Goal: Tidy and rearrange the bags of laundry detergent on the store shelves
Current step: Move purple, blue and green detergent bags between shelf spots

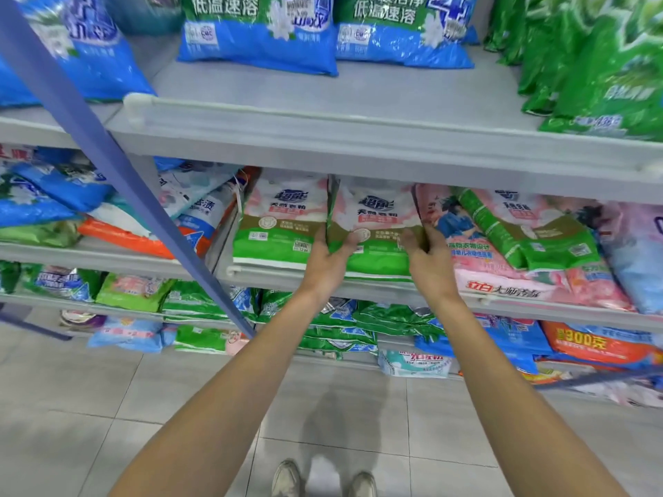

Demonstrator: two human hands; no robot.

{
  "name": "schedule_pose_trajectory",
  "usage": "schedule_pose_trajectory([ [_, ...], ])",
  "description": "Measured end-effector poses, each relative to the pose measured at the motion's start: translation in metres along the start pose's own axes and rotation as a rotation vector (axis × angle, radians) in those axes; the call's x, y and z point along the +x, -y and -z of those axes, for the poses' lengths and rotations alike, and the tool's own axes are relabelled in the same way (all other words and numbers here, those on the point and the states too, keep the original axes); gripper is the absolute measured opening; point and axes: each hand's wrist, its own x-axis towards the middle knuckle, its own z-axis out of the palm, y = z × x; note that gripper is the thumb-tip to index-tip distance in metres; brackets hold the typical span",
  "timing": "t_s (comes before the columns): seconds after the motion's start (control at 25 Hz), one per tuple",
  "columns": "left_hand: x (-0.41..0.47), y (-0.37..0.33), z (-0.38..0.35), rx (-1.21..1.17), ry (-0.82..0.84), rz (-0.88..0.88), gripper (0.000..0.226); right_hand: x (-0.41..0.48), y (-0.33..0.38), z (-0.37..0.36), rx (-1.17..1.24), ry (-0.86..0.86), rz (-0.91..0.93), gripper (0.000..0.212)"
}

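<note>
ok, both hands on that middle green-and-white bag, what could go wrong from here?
1. The held bag, gripped at its sides by the left hand and right hand, has its top close under the upper shelf; lifting may snag it.
2. The tilted bag leans on the pink bag beside the right hand; nudging them might send it sliding off the front.

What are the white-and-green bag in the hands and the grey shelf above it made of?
The white-and-green bag looks like glossy plastic film: it shines and bends where the left hand and right hand grip its sides. The grey shelf seems painted metal, matte and smooth, though that is uncertain.
</note>
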Motion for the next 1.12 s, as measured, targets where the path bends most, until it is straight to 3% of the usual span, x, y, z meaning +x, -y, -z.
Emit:
schedule_pose_trajectory([
  [0.2,0.004,-0.006,-0.011,-0.03,-0.047,-0.046,0.04,-0.001,0.017,0.011,0.083,-0.121,0.059,0.038],
  [0.28,0.013,-0.003,-0.018,0.022,-0.027,-0.06,0.043,0.002,0.021,0.018,0.056,-0.133,0.061,0.04],
  [0.44,0.017,0.009,-0.02,0.058,-0.067,-0.089,0.043,-0.013,0.022,0.014,-0.077,0.004,0.049,0.052],
  [0.6,0.009,0.018,-0.017,0.037,-0.12,-0.08,0.048,-0.019,0.012,0.003,-0.109,-0.004,0.066,0.062],
  [0.88,-0.008,0.008,-0.013,0.108,-0.116,-0.051,0.046,-0.023,0.018,0.001,-0.28,0.041,0.043,0.06],
  [1.0,-0.031,-0.013,0.001,0.172,-0.138,-0.094,0.046,-0.043,0.035,0.007,-0.534,0.045,0.016,0.06],
  [1.12,-0.062,-0.044,0.015,0.129,-0.203,-0.176,0.043,-0.069,0.055,0.013,-0.542,0.065,0.084,0.052],
])
